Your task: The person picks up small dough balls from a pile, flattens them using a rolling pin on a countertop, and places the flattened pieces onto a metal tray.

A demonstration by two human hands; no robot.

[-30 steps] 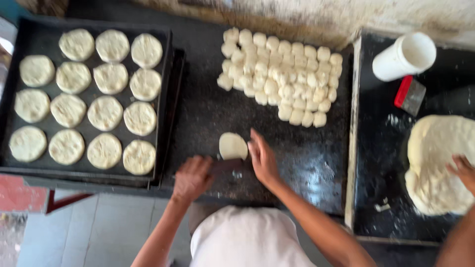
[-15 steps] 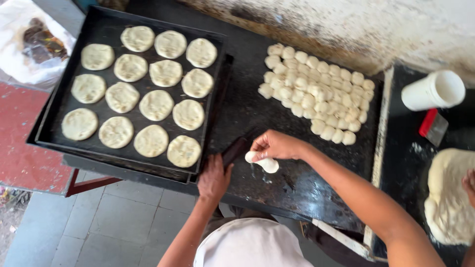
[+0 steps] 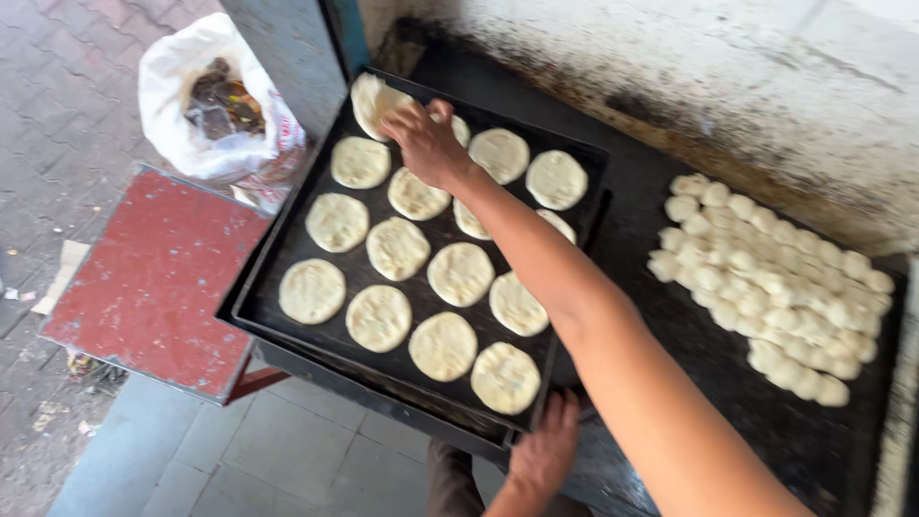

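A black baking tray holds several flattened dough discs in rows. My right hand reaches across it to the far left corner. It is shut on one more flattened dough disc, held tilted just above the tray. My left hand is low at the tray's near right corner with its fingers against the rim. Whether it grips the rim I cannot tell. To the right, a pile of small dough balls lies on the black counter.
A white sack with dark scraps inside stands on the paved floor at the far left. A worn red stool top sits under the tray's left side. A stained white wall runs behind the counter.
My right hand has carried the flattened disc from the counter to the tray's far left corner. My left hand has shifted to the tray's near corner. The view has swung left.
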